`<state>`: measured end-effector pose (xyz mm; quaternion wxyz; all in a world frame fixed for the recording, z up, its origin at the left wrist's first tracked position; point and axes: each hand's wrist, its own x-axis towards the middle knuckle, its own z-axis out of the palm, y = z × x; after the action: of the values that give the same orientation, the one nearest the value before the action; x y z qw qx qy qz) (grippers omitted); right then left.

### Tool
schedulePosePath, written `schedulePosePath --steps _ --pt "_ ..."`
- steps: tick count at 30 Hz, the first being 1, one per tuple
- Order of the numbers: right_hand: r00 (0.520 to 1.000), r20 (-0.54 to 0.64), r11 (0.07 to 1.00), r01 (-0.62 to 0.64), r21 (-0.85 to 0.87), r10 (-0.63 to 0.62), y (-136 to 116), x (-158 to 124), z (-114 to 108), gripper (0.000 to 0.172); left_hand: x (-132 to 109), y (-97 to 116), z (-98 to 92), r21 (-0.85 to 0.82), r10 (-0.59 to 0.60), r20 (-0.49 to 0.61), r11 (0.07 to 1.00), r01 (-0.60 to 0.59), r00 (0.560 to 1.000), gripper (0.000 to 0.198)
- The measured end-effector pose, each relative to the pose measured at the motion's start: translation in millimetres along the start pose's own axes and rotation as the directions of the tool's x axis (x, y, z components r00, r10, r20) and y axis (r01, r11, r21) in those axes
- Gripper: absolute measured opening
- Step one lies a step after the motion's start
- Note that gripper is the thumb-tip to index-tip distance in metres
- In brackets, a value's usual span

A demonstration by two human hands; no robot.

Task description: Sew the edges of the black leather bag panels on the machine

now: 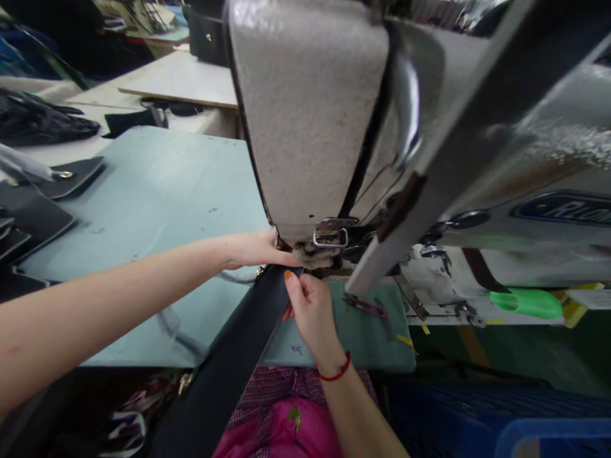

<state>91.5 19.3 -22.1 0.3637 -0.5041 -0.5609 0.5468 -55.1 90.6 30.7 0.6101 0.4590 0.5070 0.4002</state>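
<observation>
Evidently, the long, flat, near-black panel of leather-like material (238,337) is sitting mid-work: its upper end is reaching the sewing area, while its length is running toward seven o'clock, past the table's near edge. No finished seam is showing clearly, so how much is stitched and how much is remaining cannot be told; judging by the panel's place, the stitching at this end is being handled now. Its face is looking smooth and dull, a thin pale line is tracing its right edge, and a small gold-coloured metal fitting (184,382) is showing on its left edge.

The right hand (309,305), at five o'clock from the sewing area, is pinching the panel, its thumb lying on top. The left hand (258,249), at nine o'clock, is reaching in by the panel's end; its fingers are partly hidden, so whether they are gripping cannot be told.

Overhead, the bulky grey-white metal sewing machine head (310,127) is filling twelve o'clock. On the pale blue-green table (191,178), pink-handled metal snips (370,308) are lying toward four o'clock. Farther out, flat black pieces (35,210) are resting at nine, and a blue plastic crate (477,407) is standing at four.
</observation>
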Motion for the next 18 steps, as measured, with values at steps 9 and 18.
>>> schedulePosePath --steps 9,18 --pt "0.990 0.143 0.998 0.003 -0.058 0.005 -2 -3 -36 0.044 -22 -22 13.4 0.064 -0.104 0.070 0.993 0.100 0.992 0.040" --pt "0.980 0.190 0.998 -0.051 -0.039 0.057 -4 -17 -43 0.046 -16 -30 -5.4 0.096 -0.030 0.096 0.995 0.021 0.995 0.035"
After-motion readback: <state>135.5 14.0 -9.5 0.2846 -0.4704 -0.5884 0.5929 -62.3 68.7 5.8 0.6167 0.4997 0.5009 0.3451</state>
